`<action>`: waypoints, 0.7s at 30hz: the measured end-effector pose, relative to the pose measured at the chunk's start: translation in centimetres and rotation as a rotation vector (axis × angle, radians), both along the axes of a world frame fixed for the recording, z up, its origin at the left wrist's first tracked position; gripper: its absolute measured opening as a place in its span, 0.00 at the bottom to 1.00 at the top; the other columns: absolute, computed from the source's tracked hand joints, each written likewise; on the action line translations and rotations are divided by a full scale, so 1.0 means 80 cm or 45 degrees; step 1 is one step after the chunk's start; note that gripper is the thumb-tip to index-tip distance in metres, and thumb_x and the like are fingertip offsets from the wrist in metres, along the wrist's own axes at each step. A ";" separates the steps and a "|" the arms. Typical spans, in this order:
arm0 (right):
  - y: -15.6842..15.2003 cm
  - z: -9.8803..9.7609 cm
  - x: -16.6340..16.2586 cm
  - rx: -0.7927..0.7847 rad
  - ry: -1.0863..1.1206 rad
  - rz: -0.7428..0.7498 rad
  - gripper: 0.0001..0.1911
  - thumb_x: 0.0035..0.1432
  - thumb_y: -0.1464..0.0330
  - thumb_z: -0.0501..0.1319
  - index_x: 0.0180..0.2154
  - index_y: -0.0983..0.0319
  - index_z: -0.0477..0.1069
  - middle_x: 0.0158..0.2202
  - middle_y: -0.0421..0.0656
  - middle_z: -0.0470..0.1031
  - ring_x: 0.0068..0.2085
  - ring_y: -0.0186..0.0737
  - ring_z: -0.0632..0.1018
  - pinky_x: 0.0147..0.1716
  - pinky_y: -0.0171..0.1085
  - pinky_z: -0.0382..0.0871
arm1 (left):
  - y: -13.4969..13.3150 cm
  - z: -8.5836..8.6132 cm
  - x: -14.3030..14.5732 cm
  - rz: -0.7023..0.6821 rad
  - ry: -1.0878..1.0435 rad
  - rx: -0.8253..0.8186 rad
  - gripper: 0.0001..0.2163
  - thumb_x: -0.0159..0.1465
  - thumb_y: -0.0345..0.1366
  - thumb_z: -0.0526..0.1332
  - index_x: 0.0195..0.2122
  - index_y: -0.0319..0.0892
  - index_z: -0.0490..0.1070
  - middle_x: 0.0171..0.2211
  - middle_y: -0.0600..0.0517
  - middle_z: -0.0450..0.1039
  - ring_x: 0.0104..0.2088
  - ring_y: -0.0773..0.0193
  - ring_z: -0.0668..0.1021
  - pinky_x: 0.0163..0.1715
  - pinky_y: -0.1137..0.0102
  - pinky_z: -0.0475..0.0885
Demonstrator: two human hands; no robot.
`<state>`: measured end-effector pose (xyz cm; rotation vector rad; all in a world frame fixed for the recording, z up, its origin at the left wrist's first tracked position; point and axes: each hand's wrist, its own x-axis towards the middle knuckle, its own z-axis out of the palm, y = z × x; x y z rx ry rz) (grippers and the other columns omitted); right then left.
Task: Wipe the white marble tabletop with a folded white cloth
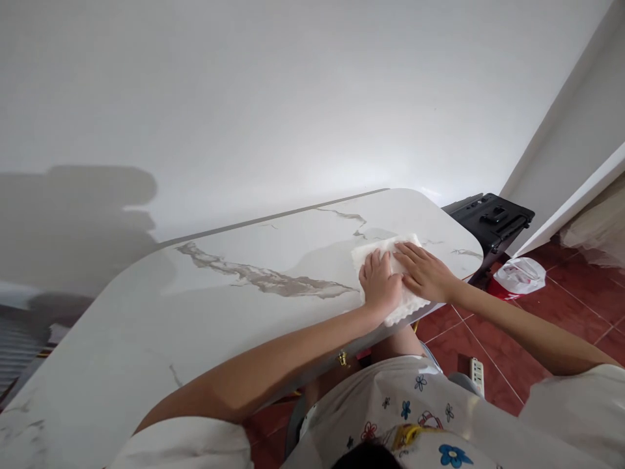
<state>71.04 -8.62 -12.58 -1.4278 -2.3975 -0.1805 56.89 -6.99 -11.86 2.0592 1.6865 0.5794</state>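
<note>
A white cloth or paper towel (406, 306) with a wavy edge lies on the right part of a white, marble-patterned tabletop (273, 260). My left hand (381, 280) rests on it, palm down, fingers slightly bent and pointing toward the wall. Beside it my right hand (426, 270) lies flat on the same sheet, fingers extended to the left. The two hands nearly touch at the thumbs. One edge of the sheet reaches the table's front edge. What is under the palms is hidden.
Behind the table stands a white wall (273, 111). Past its right end are a black case (498, 218) and a red-and-white plastic bag (520, 277) on the red tiled floor (566, 332). A power strip (477, 376) lies on the floor. A brass knob (342, 358) projects from the table front.
</note>
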 end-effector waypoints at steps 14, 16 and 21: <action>0.052 -0.009 0.102 -0.005 -0.010 0.008 0.26 0.64 0.59 0.46 0.57 0.67 0.61 0.60 0.53 0.62 0.62 0.50 0.59 0.60 0.52 0.54 | 0.036 0.011 0.087 -0.145 -0.103 -0.070 0.22 0.60 0.32 0.48 0.57 0.44 0.59 0.65 0.49 0.50 0.66 0.59 0.49 0.64 0.59 0.45; 0.084 -0.010 0.104 -0.005 -0.006 0.014 0.26 0.64 0.60 0.47 0.56 0.69 0.62 0.60 0.55 0.62 0.62 0.50 0.59 0.60 0.52 0.54 | 0.060 0.012 0.090 -0.110 -0.113 -0.036 0.21 0.60 0.32 0.48 0.56 0.43 0.59 0.65 0.49 0.51 0.65 0.60 0.50 0.64 0.59 0.45; 0.166 -0.013 0.098 -0.004 0.024 -0.008 0.24 0.63 0.61 0.49 0.55 0.67 0.63 0.59 0.55 0.62 0.61 0.51 0.61 0.58 0.52 0.56 | 0.130 0.010 0.089 -0.021 -0.128 0.041 0.20 0.61 0.30 0.47 0.55 0.42 0.61 0.63 0.49 0.54 0.64 0.61 0.53 0.63 0.60 0.47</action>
